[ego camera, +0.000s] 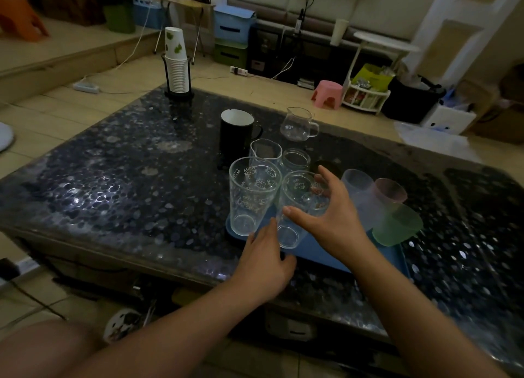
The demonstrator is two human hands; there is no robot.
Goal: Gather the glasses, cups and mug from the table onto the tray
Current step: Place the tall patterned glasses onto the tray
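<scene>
A blue tray [326, 254] lies on the dark pebble-patterned table [119, 184], near its front edge. Two tall clear printed glasses stand at the tray's left end. My right hand [331, 216] grips the right-hand glass [297, 199], thumb on the near side and fingers round the far side. My left hand [266, 260] reaches to the bases of the two glasses with its fingertip between them, holding nothing. The left-hand glass [251, 196] stands free. Frosted blue [357, 182], pink [390, 190] and green [397, 226] plastic cups sit on the tray's right side.
Behind the tray stand a black mug [236, 133], a spouted glass [265, 150], a small clear jar [296, 159] and a glass pitcher [299, 124]. A holder of stacked paper cups [176, 63] stands at the table's far corner. A pink stool [327, 94] is on the floor beyond.
</scene>
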